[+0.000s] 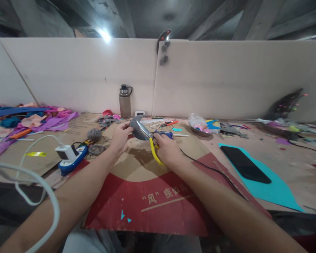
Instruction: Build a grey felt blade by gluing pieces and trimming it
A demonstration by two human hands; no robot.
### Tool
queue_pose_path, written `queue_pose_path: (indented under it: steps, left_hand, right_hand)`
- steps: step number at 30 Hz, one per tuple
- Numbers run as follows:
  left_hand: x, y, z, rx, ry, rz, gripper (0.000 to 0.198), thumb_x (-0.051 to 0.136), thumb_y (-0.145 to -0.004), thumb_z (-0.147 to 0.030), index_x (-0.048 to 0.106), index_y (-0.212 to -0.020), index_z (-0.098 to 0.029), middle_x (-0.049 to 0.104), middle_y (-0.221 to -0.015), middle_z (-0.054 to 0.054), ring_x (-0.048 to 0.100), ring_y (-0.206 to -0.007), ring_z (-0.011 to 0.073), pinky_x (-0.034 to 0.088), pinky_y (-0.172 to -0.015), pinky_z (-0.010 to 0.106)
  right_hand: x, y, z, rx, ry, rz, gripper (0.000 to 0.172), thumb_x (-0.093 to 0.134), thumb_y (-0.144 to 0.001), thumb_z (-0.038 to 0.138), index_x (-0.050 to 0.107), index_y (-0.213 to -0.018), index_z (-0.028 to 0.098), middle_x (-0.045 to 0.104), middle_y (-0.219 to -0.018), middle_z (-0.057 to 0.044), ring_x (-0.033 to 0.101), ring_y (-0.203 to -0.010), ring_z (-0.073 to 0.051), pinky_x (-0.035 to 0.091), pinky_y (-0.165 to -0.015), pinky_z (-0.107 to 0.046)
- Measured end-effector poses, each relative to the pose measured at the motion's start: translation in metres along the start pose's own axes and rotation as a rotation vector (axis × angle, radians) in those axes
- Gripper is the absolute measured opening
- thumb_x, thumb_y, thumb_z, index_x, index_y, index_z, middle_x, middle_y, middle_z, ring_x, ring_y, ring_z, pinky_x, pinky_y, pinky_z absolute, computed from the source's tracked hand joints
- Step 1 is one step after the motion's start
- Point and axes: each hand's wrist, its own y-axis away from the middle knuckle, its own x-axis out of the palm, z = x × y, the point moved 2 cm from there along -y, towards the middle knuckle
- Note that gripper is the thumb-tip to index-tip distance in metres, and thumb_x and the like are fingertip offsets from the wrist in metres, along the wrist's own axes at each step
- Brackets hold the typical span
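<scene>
My left hand (120, 137) pinches the left edge of a dark grey, curved sheet piece (138, 130) above the cardboard. Whether it is felt or foam I cannot tell. My right hand (168, 149) is closed around the yellow handles of a pair of scissors (155, 153). Their metal blades lie against the grey piece, partly overlapping it. Just behind my right hand is a dark blue tool (164, 134) with a black cord, partly hidden by my fingers. Under both hands lies a red and tan cardboard sheet (158, 214), with small turquoise scraps on it.
A blue power strip (73, 161) with a white charger and cable, and grey yarn (94, 135), lie left. A bottle (125, 105) stands against the white panel. Rightward are a bowl (200, 131) of scraps and a black phone (244, 163) on turquoise sheet. Coloured scraps (42, 121) heap far left.
</scene>
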Motion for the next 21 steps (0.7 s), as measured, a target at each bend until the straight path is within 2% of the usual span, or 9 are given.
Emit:
queue_pose_path:
  steps: [5,9,14,21]
  left_hand:
    - [-0.009,-0.007,0.002,0.015,0.014,-0.053,0.022,0.068,-0.057,-0.018,0.067,-0.078,-0.017,0.064,-0.076,0.0,0.055,-0.064,0.0105,0.047,-0.059,0.023]
    - [-0.014,-0.011,0.0,-0.078,0.094,-0.126,0.024,0.068,-0.054,-0.017,0.063,-0.077,-0.019,0.064,-0.074,-0.001,0.055,-0.061,0.0103,0.046,-0.059,0.024]
    - [-0.026,-0.02,-0.004,-0.063,0.133,-0.194,0.029,0.067,-0.054,-0.018,0.062,-0.082,-0.021,0.064,-0.077,-0.003,0.056,-0.06,0.0101,0.044,-0.057,0.024]
    - [-0.04,-0.027,-0.015,0.007,0.173,-0.265,0.03,0.067,-0.056,-0.018,0.061,-0.085,-0.025,0.064,-0.079,-0.005,0.057,-0.064,0.0096,0.042,-0.06,0.023]
  right_hand:
    - [0.004,-0.009,-0.013,0.067,-0.221,-0.08,0.046,0.041,-0.083,0.015,0.044,-0.128,0.019,0.058,-0.11,-0.011,0.058,-0.092,-0.021,0.042,-0.077,-0.029]
    - [0.006,-0.016,-0.021,0.066,-0.318,-0.09,0.044,0.046,-0.081,0.017,0.046,-0.125,0.015,0.058,-0.113,-0.012,0.055,-0.096,-0.019,0.041,-0.081,-0.028]
    - [0.002,-0.013,-0.021,0.039,-0.32,0.021,0.027,0.048,-0.083,0.026,0.059,-0.106,0.018,0.068,-0.093,-0.007,0.06,-0.082,-0.019,0.039,-0.067,-0.025]
    - [-0.001,-0.002,-0.012,0.06,-0.24,0.123,0.031,0.055,-0.079,0.031,0.058,-0.108,0.022,0.07,-0.094,-0.007,0.064,-0.081,-0.02,0.035,-0.062,-0.025]
